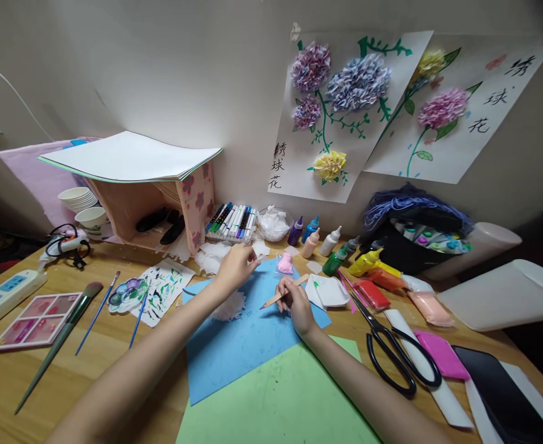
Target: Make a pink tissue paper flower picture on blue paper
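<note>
Over the far part of a blue paper sheet (234, 357), my left hand (238, 268) reaches beside torn white tissue paper (212, 256). Its fingers are bent together; whatever they pinch, if anything, is too small to make out. My right hand (295, 303) is closed around a light wooden pencil (271, 302) with a pinkish point, slanting down to the left above the blue sheet. A fluffy white paper cluster (229, 307) lies on the blue sheet, partly behind my left forearm. Under the blue sheet is a green sheet (271, 407). A small pink packet (285, 264) lies between and beyond my hands.
Black-handled scissors (391, 351) lie at right, near a white folded tissue (329, 291). Paint bottles (333, 262) and a marker box (232, 223) line the back. Brushes (58, 345), a palette (127, 295) and a power strip (10, 296) occupy the left. Flower pictures (354, 135) hang on the wall.
</note>
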{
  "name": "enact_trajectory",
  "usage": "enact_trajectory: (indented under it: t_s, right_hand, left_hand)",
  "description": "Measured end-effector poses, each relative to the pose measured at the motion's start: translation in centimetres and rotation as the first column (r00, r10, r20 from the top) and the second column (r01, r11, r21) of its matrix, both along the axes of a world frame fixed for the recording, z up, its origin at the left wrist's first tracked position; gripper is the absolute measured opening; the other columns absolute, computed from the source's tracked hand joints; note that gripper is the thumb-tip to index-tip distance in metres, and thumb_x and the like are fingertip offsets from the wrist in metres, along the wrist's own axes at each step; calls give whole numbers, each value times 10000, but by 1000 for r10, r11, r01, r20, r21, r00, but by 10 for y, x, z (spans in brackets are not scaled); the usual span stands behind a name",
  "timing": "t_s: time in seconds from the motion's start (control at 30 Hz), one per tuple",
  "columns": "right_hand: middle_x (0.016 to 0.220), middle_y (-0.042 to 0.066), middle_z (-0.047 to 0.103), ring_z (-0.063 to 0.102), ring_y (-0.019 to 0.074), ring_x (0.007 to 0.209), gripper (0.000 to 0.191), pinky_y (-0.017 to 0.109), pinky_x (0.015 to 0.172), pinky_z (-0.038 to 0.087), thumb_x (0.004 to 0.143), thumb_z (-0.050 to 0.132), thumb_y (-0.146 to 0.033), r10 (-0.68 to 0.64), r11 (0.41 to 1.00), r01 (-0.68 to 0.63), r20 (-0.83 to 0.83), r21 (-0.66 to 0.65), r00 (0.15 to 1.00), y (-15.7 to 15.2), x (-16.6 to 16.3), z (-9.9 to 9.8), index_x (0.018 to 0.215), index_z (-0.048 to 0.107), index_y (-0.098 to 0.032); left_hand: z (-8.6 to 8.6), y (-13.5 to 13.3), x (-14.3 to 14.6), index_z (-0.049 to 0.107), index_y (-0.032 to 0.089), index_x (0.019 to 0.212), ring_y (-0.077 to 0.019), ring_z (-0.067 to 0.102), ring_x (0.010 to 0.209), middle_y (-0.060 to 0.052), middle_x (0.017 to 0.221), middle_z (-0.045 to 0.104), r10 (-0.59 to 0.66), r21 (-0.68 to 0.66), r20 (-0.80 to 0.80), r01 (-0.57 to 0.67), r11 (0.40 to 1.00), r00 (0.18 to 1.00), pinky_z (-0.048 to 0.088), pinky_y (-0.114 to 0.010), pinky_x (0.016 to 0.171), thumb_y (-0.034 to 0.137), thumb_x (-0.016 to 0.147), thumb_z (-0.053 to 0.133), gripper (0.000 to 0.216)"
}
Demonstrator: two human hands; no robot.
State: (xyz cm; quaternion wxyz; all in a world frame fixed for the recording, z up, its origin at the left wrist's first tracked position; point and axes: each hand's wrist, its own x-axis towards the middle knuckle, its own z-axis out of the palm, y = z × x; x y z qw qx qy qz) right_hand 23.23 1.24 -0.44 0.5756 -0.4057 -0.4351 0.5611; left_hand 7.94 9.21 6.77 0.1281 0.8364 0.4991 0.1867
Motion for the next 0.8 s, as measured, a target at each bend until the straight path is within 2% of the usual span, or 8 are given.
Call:
enact_trajectory:
  t_s: [0.07, 0.13, 0.23, 0.3, 0.4, 0.57, 0.67, 0.8]
  right_hand:
    - [421, -53, 427, 350, 77, 366, 327, 208, 396, 212, 857, 399, -415, -7, 1000, 7, 18, 5, 1000, -1, 0, 1, 614, 408, -197]
    - [430, -50, 434, 357, 77, 374, 323, 208, 403, 223, 860, 397, -406, -3, 1000, 3, 34, 11, 999, -3, 0, 3, 614, 409, -196]
    - [435, -41, 457, 353, 83, 386, 321, 213, 412, 237, 864, 392, -401, 6, 999, -8, 74, 36, 997, -6, 0, 5, 618, 420, -196]
    - [435, -38, 456, 360, 89, 400, 325, 219, 429, 260, 865, 401, -408, 17, 997, -24, 109, 66, 994, -9, 0, 7, 621, 434, -197]
    - [449, -36, 445, 380, 99, 416, 337, 233, 442, 281, 859, 429, -439, 77, 991, -92, 144, 98, 987, -14, -2, 11, 626, 456, -198]
    - [510, -19, 483, 452, 124, 471, 336, 255, 473, 321, 884, 416, -443, 173, 971, -199, 186, 130, 967, -26, -7, 17, 660, 479, -200]
    - [573, -3, 534, 499, 138, 538, 312, 268, 535, 365, 909, 391, -402, 234, 945, -289, 302, 150, 924, -34, -10, 18, 702, 507, -200]
    - [683, 23, 582, 531, 148, 642, 294, 283, 639, 395, 928, 372, -313, 240, 889, -403, 529, 217, 814, -40, -15, 20, 734, 561, -199]
  left_hand:
    - [5, -20, -18, 604, 154, 718, -162, 570, 732, -36, 760, 634, 9, -162, 256, 34, 986, 967, 439, -266, 671, 341, 757, 614, 191]
    - [2, -45, -37, 605, 152, 694, -131, 551, 636, -15, 696, 628, 89, -353, 424, 74, 933, 901, 419, -237, 591, 387, 706, 651, 240]
    - [-14, -85, -62, 613, 138, 680, -112, 531, 539, -6, 599, 613, 239, -626, 482, 140, 767, 843, 389, -220, 513, 405, 632, 699, 285]
    - [-28, -105, -72, 634, 134, 695, -127, 563, 570, -21, 621, 640, 294, -679, 460, 119, 724, 838, 413, -229, 540, 398, 620, 707, 284]
    - [-41, -119, -79, 675, 151, 751, -171, 619, 712, -50, 752, 696, 270, -642, 440, 90, 761, 856, 459, -262, 643, 387, 687, 656, 245]
    - [-38, -122, -77, 693, 188, 796, -187, 622, 791, -42, 837, 702, 180, -447, 360, 0, 894, 915, 456, -287, 724, 318, 792, 557, 188]
    - [-36, -126, -72, 677, 194, 800, -168, 604, 757, -36, 817, 680, 136, -318, 305, -34, 947, 943, 441, -273, 700, 277, 808, 549, 152]
    - [-38, -132, -69, 642, 190, 812, -141, 578, 713, -20, 779, 640, 140, -234, 284, -74, 969, 949, 428, -252, 665, 243, 815, 551, 105]
